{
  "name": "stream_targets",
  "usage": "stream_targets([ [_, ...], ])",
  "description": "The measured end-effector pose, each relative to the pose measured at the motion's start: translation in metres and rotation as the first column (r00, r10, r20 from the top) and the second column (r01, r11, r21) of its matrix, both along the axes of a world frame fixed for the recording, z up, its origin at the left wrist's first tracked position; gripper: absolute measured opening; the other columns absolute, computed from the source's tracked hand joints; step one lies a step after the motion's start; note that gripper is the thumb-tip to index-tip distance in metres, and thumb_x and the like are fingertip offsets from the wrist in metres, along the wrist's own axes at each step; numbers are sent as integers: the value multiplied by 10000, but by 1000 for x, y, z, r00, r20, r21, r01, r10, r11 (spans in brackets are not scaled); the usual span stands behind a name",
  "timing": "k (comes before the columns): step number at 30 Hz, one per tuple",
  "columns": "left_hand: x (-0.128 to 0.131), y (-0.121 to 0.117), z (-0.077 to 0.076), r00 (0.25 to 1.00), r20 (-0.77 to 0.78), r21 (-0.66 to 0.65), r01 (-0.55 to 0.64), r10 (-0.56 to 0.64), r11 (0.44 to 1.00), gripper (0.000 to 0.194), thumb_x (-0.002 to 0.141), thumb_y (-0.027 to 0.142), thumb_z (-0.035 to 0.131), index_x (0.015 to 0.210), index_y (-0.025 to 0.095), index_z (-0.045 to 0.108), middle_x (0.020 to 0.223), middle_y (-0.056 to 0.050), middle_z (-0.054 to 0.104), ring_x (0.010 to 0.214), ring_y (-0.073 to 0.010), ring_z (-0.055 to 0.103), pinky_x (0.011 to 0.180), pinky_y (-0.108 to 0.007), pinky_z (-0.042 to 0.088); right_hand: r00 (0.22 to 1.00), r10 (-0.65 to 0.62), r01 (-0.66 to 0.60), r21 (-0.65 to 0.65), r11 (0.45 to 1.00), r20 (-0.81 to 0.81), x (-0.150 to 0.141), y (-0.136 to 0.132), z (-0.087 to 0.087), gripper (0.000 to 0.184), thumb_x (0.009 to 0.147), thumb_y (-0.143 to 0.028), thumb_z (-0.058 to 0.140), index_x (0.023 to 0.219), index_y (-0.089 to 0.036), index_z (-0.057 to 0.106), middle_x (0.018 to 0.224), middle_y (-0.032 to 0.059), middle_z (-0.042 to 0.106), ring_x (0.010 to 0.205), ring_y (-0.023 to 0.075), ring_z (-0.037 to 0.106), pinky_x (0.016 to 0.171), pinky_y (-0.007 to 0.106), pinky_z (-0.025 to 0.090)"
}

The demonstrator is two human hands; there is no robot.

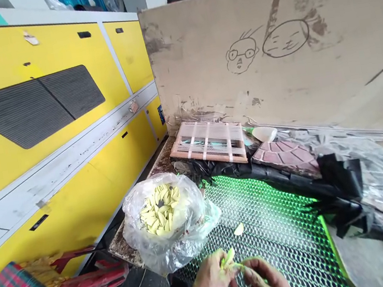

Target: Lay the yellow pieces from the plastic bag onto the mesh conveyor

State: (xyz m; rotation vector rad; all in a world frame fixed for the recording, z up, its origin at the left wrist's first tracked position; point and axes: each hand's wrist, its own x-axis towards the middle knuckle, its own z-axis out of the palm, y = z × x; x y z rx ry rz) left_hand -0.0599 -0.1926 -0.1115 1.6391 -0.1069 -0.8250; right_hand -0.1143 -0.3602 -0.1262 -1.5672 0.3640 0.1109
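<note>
My left hand [207,280] is closed around a few small pale yellow, crescent-shaped pieces [228,258] near the bottom of the view. Close beside it on the right, my right hand [268,281] has its fingers curled in, their tips almost meeting the left fingertips; what they pinch is too small to make out. Beneath both hands runs a metal mesh conveyor belt [270,218] lit green along its far side. One loose yellow piece [239,229] lies on the mesh ahead of my hands. To the left, a clear plastic bag [192,234] stands open with many similar yellow pieces [159,215] inside.
A yellow machine [52,167] fills the left side. Behind the belt are a taped pinkish panel [209,141], a pink fan-shaped piece [285,157], black plastic sheeting [342,177] and a tall cardboard sheet [283,79]. A red wooden stool [93,282] is at lower left.
</note>
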Motion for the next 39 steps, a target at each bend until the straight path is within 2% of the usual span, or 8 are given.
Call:
stream_targets([
  [6, 3, 3, -13, 970, 36, 72, -243, 241, 967, 490, 892, 678, 609, 905, 188, 618, 640, -14, 664, 525, -144, 496, 540, -266, 329, 991, -128, 130, 69, 989, -27, 7, -5, -24, 526, 747, -697, 786, 705, -195, 632, 615, -1, 547, 584, 153, 472, 573, 273, 405],
  [9, 3, 4, -17, 964, 9, 33, -265, 265, 964, 503, 902, 681, 595, 932, 180, 631, 626, -2, 660, 495, -131, 454, 543, -261, 326, 993, -104, 112, -171, 979, 54, 26, -19, -34, 466, 834, -676, 703, 783, -215, 659, 712, 25, 616, 614, 177, 502, 580, 289, 420],
  [14, -7, 1, -18, 987, -18, -37, -162, 162, 986, 440, 934, 610, 599, 898, 174, 641, 556, 43, 581, 455, -99, 389, 530, -238, 328, 945, 202, 79, -776, 626, 259, 106, -55, -47, 324, 960, -379, 469, 1136, -230, 696, 1198, 127, 670, 760, 230, 574, 530, 310, 404],
  [19, -24, 8, -28, 977, -81, -8, -198, 197, 980, 468, 957, 639, 519, 968, 178, 602, 580, 37, 591, 410, -95, 368, 434, -238, 269, 909, 358, 47, -906, 420, 213, 175, -84, -53, 323, 977, -269, 389, 993, -215, 707, 1170, 130, 681, 1016, 288, 576, 742, 373, 459],
  [27, -26, 23, -27, 975, -74, 37, -206, 208, 978, 355, 956, 530, 550, 915, 178, 571, 617, 9, 649, 422, -93, 409, 437, -224, 301, 923, 383, -300, -700, 649, -40, 134, -89, -45, 365, 912, -537, 560, 1023, -227, 717, 735, 19, 655, 592, 190, 544, 565, 297, 361],
  [32, -23, 9, -33, 982, -81, -29, -172, 169, 985, 390, 962, 562, 542, 919, 175, 559, 628, 11, 646, 425, -89, 416, 428, -218, 299, 980, 138, 25, -777, 629, 144, 104, -87, -32, 506, 918, -585, 470, 1125, -182, 695, 1100, 150, 648, 753, 236, 605, 523, 303, 409],
  [36, -19, -4, -34, 980, -78, -58, -188, 183, 981, 437, 968, 590, 519, 950, 159, 590, 652, 1, 655, 430, -91, 419, 425, -226, 300, 984, 164, -179, -395, 901, -73, 63, -62, -9, 493, 947, -644, 541, 1113, -201, 683, 1062, 128, 699, 873, 265, 654, 688, 364, 528],
  [39, -14, -13, -30, 973, -60, -36, -224, 222, 974, 415, 954, 575, 546, 973, 165, 601, 646, 14, 629, 442, -98, 426, 437, -238, 301, 926, 365, -363, 31, 931, -96, 29, -33, -6, 419, 934, -612, 643, 1016, -204, 693, 894, 82, 712, 767, 225, 635, 696, 347, 511],
])
